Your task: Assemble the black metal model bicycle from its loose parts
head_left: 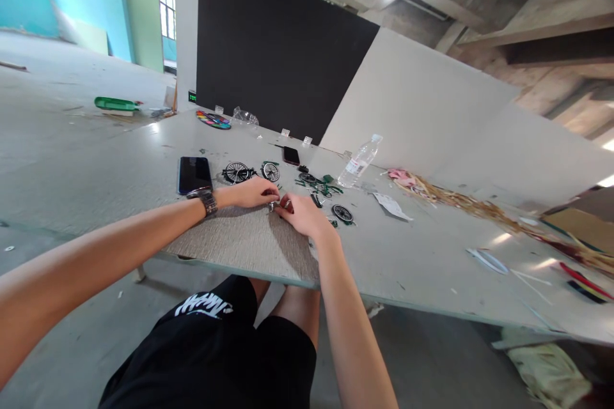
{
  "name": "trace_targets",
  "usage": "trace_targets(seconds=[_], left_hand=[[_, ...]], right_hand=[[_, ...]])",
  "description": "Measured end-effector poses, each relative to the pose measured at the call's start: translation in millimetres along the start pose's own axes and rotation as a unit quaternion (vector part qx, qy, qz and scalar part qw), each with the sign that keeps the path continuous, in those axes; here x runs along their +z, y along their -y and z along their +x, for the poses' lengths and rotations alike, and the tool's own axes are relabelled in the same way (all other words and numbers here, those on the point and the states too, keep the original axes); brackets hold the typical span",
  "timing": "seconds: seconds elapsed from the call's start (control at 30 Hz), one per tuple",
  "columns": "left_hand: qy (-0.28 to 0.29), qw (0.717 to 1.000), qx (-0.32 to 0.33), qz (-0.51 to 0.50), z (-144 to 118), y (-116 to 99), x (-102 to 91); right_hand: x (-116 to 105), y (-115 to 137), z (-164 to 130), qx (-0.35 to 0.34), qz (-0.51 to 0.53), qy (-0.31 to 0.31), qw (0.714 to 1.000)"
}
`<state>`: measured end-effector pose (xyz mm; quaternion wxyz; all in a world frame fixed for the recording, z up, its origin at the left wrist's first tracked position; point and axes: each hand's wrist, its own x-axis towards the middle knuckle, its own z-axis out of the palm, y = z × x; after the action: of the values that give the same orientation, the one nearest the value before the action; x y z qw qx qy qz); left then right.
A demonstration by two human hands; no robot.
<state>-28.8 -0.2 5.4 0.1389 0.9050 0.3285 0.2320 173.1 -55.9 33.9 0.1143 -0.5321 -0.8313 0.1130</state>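
Note:
My left hand (255,192) and my right hand (298,211) meet close together over the front part of the table. Both are closed, their fingertips around a small silvery part (272,206) too small to name. Beyond the left hand lies a black model bicycle part with a spoked wheel (236,172). Another small spoked wheel (270,171) is just behind the hands. Several green and black model bicycle pieces (326,187) are scattered behind the right hand. A loose wheel (342,213) lies flat to its right.
A large phone (194,175) lies left, and a smaller phone (290,155) farther back. A clear bottle (359,162) stands beside the green pieces, near a paper sheet (392,206). Dried strips (451,198) run along the wall. A colourful palette (213,119) sits far left.

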Motion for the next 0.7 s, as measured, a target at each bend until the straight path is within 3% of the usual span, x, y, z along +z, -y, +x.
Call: trace_targets(seconds=[0.7], left_hand=[[-0.056,0.998,-0.027,-0.017,-1.9,-2.2,-6.6]], right_hand=[[4.4,-0.2,1.5,0.012,-0.051,-0.011,0.999]])
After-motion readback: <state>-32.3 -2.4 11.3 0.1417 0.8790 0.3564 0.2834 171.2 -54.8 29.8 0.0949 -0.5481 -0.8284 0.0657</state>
